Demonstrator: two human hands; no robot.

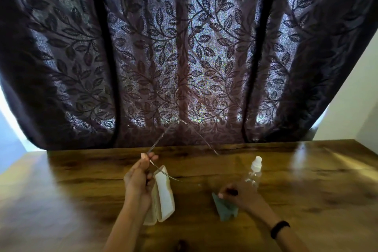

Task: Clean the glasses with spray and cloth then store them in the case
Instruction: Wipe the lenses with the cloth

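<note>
- Head view: the left hand pinches the thin glasses by one temple, raised above the open case on the tabletop.
- The right hand is lowered on the green cloth; its fingers seem to pinch it, but the blur makes this unsure.
- The glasses stretch from the left hand toward the far right. The spray bottle stands just beyond the right hand, so this hand is nearer to it.
</note>
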